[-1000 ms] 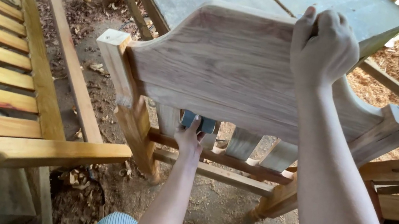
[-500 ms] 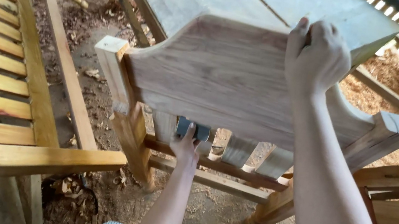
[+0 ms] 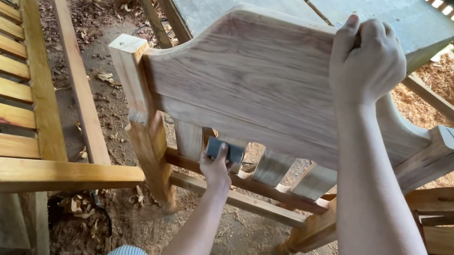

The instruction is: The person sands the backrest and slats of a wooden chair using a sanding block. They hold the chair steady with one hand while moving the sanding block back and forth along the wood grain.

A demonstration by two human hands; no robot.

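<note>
My right hand [image 3: 367, 59] is wrapped tight over the top edge of the pale wooden chair back [image 3: 258, 84]. Lower down, my left hand [image 3: 216, 168] presses a small dark sanding block [image 3: 218, 147] against an upright slat, just under that wide board.

Right hand [image 3: 367, 61]: you grip the chair back's [image 3: 258, 84] top edge.
Left hand [image 3: 215, 170]: you press a dark block [image 3: 222, 148] against a slat [image 3: 193, 140].
</note>
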